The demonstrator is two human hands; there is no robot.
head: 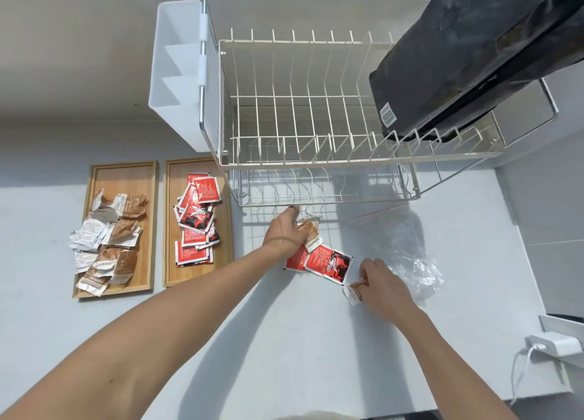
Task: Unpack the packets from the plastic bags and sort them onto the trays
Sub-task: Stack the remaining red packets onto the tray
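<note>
My left hand [284,230] is closed on a brown packet [311,230] just in front of the dish rack. Below it, red packets [328,263] lie loose on the counter. My right hand [380,285] pinches another brown packet [352,293] to the right of the red ones. A crumpled clear plastic bag [414,261] lies right of my right hand. At the left stand two wooden trays: the far-left tray [126,173] holds several brown packets [107,246], and the tray beside it [169,230] holds several red packets [196,217].
A two-tier white wire dish rack [316,163] stands at the back of the white counter, with a white plastic caddy [177,72] on its left side and a black bag [458,65] leaning in its top right. A white charger with cable [553,345] sits at the right edge.
</note>
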